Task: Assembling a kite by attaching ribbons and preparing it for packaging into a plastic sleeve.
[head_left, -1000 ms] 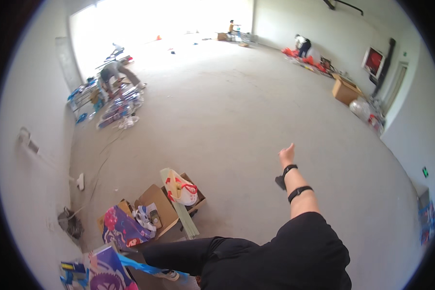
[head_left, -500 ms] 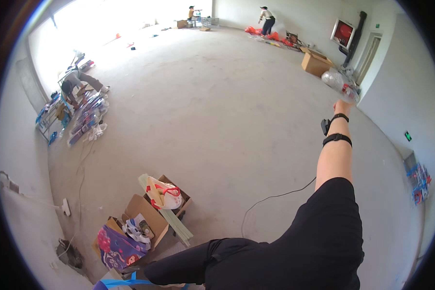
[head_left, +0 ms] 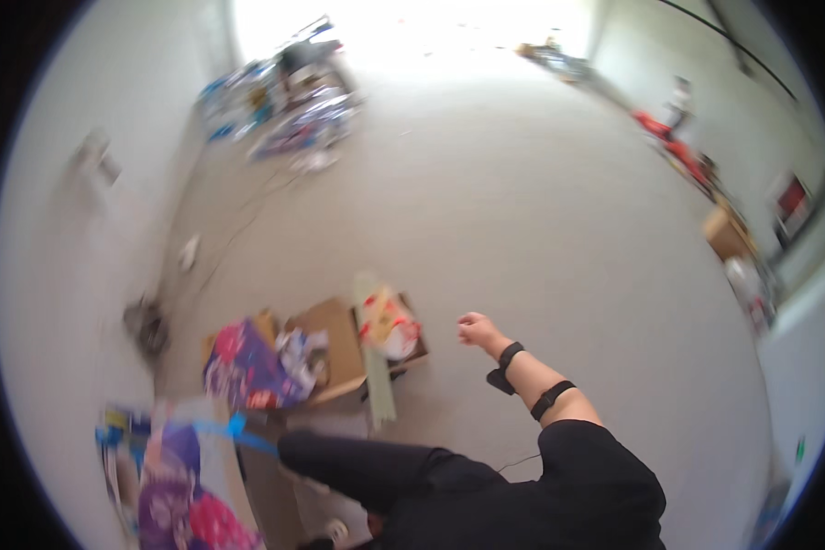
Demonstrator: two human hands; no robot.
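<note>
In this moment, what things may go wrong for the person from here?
The thin cable on the floor, close to the person's black sleeve, might trip someone. The pale green strips end near the person's black-clad leg, so a bump could shift them. The right hand, near the red-handled bag, might knock it.

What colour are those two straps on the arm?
Black, both the wrist strap and the forearm strap, best seen in the head view.

The open brown box [head_left: 330, 332] looks like matt cardboard, the short black sleeve [head_left: 596, 467] like dull, soft cloth, the broad grey floor [head_left: 522, 211] like smooth, matt concrete, and the silvery-blue heap [head_left: 313, 121], though blurred, like glossy plastic wrapping.
</note>
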